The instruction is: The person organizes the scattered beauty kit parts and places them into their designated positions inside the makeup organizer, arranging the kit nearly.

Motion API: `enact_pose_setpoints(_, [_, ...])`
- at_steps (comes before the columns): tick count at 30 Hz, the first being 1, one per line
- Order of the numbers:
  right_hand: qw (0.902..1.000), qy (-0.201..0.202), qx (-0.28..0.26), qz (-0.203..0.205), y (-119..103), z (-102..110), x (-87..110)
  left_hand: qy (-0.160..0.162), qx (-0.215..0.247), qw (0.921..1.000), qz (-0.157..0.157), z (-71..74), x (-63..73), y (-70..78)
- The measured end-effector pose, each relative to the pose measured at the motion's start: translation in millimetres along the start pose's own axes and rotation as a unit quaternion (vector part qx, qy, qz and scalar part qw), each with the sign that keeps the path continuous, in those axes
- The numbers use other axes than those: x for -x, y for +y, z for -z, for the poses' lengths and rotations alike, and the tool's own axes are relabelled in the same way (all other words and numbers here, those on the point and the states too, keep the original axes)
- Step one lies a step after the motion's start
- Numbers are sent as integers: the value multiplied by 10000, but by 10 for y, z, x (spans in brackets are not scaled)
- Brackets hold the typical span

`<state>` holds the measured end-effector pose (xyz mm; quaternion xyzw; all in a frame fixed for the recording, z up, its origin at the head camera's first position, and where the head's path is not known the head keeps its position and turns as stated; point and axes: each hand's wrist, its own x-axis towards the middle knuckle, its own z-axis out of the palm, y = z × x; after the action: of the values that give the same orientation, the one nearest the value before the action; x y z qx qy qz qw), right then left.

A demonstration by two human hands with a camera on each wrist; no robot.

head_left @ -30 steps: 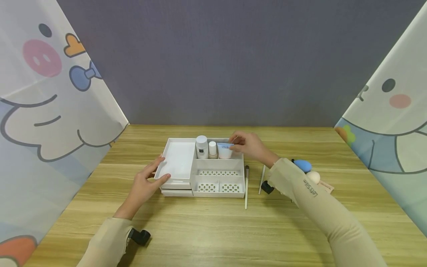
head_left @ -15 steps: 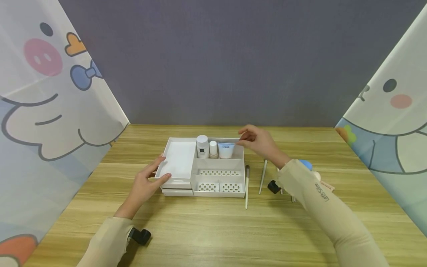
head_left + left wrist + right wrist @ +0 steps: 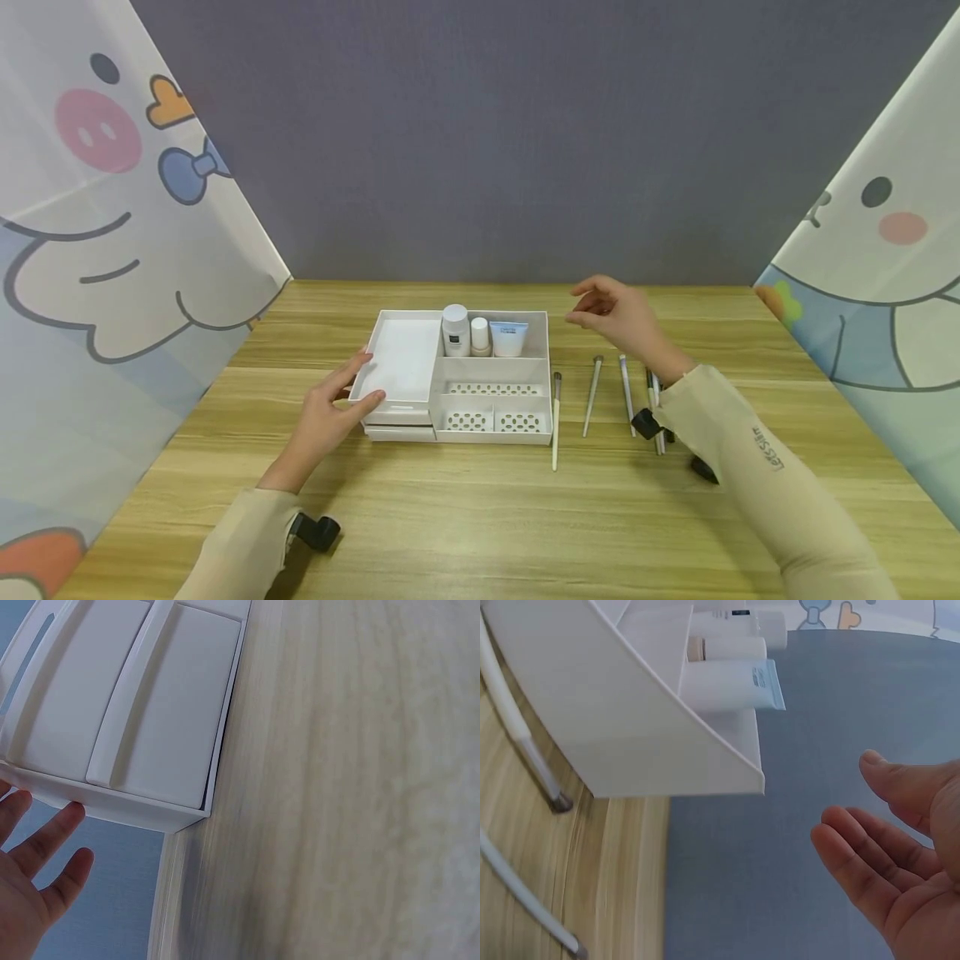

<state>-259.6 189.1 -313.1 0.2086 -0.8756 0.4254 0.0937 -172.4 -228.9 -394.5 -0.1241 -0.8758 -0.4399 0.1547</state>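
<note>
A white desktop organizer [image 3: 491, 374] stands on the table, with drawers at its left in the left wrist view. My left hand [image 3: 333, 412] rests at its left side, fingertips against the side wall and thumb at the front edge. In its back compartment stand a white bottle [image 3: 455, 333], a small white-capped bottle [image 3: 480, 339] and a blue-and-white squeeze tube [image 3: 508, 340], side by side. My right hand [image 3: 618, 315] hangs in the air right of the organizer, fingers loosely bent and holding nothing. In the right wrist view, the tube [image 3: 731, 685] leans apart from that hand.
A makeup brush [image 3: 555, 425] lies along the organizer's right side. Further right lie another brush [image 3: 593, 396], a third brush [image 3: 627, 392] and several more beneath the right forearm. A dark wall [image 3: 517, 150] closes off the table's back edge.
My right hand has let go of the squeeze tube and moved away to the right. The tube stays in the back compartment. My left hand has not moved.
</note>
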Motion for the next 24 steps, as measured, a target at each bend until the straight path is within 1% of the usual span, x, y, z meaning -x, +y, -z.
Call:
enact_pose_setpoints(4, [9999, 62, 70, -64, 34, 114, 66, 19, -12, 10000, -2, -6, 0, -10])
enact_pose_setpoints(14, [9983, 8, 365, -450, 145, 384, 256, 59, 78, 9999, -74, -8, 4, -9])
enact_pose_setpoints(17, [9975, 40, 485, -508, 206, 465, 304, 52, 69, 9999, -54, -6, 2, -2])
enact_pose_setpoints(24, [9971, 173, 495, -546, 331, 632, 416, 24, 135, 9999, -40, -5, -3, 5])
